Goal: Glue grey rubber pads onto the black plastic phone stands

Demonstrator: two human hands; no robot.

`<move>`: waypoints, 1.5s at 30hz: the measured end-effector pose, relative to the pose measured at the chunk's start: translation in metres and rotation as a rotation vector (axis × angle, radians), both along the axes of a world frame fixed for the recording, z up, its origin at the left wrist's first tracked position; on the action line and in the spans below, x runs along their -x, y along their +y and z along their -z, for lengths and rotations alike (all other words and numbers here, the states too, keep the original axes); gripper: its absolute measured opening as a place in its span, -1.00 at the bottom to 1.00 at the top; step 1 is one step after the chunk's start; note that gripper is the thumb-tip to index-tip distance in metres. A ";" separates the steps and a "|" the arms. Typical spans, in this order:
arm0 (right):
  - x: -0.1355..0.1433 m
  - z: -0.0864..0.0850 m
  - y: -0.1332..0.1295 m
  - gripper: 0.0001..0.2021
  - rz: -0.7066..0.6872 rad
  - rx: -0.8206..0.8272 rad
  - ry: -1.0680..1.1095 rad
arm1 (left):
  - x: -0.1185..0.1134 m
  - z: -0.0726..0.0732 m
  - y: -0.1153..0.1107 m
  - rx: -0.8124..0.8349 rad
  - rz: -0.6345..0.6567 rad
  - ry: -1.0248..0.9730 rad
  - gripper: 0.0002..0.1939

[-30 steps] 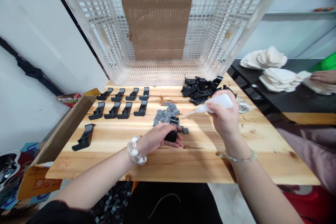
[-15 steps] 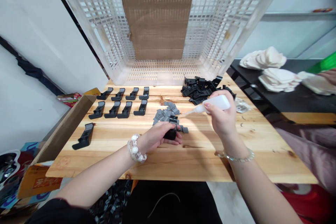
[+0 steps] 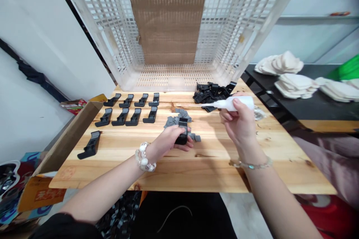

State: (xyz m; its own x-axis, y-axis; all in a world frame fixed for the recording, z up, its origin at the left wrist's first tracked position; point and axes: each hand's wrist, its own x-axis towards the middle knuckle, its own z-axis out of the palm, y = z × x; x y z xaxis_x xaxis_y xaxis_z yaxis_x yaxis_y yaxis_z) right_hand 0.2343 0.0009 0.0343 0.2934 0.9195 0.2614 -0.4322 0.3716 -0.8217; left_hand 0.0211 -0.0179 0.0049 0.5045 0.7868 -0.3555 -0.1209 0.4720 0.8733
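Note:
My left hand (image 3: pixel 175 137) is closed round a black plastic bracket (image 3: pixel 183 130), thumb across it, just in front of a pile of small grey pads (image 3: pixel 175 120). In my right hand (image 3: pixel 238 121) is a white glue bottle (image 3: pixel 239 103) with a long thin nozzle, held level and pointing left. The nozzle tip is apart from the bracket, up and to its right. Behind the bottle lies a heap of black brackets (image 3: pixel 211 93). Several more brackets (image 3: pixel 120 116) stand in rows at the left of the wooden table (image 3: pixel 168 175), with a single one (image 3: pixel 90 145) nearer me.
A large white plastic crate (image 3: pixel 176 84) lies on its side at the back, with cardboard (image 3: pixel 168 24) inside. Cardboard boxes (image 3: pixel 67 138) stand off the left edge. To the right, a dark table (image 3: pixel 322 108) carries stacks of white cloth pieces (image 3: pixel 297 85). Black parts (image 3: pixel 120 213) lie below.
The glue bottle has moved up and to the right, away from the bracket, and is more level. My left hand has turned the bracket slightly. Another person's hand at the far right has left the view.

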 end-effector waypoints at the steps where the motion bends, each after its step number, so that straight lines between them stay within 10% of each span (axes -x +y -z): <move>1: 0.000 -0.001 0.001 -0.66 -0.024 0.024 0.038 | 0.000 0.000 0.000 -0.017 -0.013 -0.001 -0.75; 18: 0.021 0.016 -0.006 -0.59 -0.564 0.345 -0.237 | -0.001 0.003 0.003 -0.248 -0.037 0.069 -0.70; 31: 0.034 0.026 -0.011 -0.73 -0.558 0.290 -0.637 | -0.002 0.007 0.002 -0.211 -0.003 0.017 -0.69; 37: 0.031 0.024 -0.007 -0.74 -0.204 0.179 -0.533 | -0.001 0.001 -0.001 -0.158 0.049 0.010 -0.72; 45: 0.033 0.032 -0.005 -0.77 -0.212 0.162 -0.610 | -0.001 0.000 -0.001 -0.163 0.094 -0.002 -0.71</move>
